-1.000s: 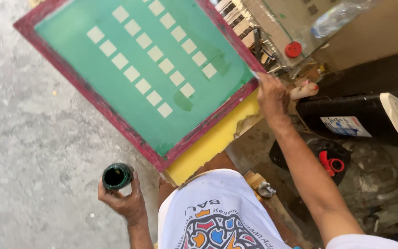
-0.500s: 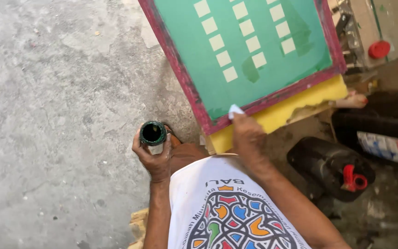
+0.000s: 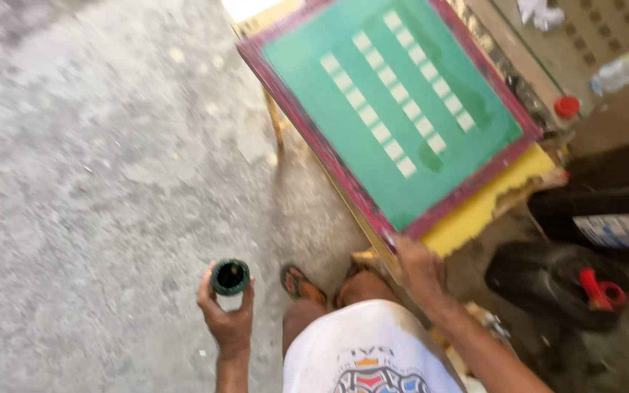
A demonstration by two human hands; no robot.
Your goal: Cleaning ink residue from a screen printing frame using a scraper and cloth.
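**Screen frame gripped at near corner, ink pot in other hand**

While the screen frame (image 3: 394,116) rests tilted on the yellow table (image 3: 485,207), right hand (image 3: 418,268) clamps its nearest corner; steady it there. Left hand (image 3: 228,314), fingers wrapped round the small green pot (image 3: 230,277), should stay level, opening upward.

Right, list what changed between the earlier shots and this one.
The right hand left the far edge of the green screen frame and came to its near corner, where it now rests. The left hand still holds the small open container.

Green cup (image 3: 230,277) in left hand (image 3: 227,320)
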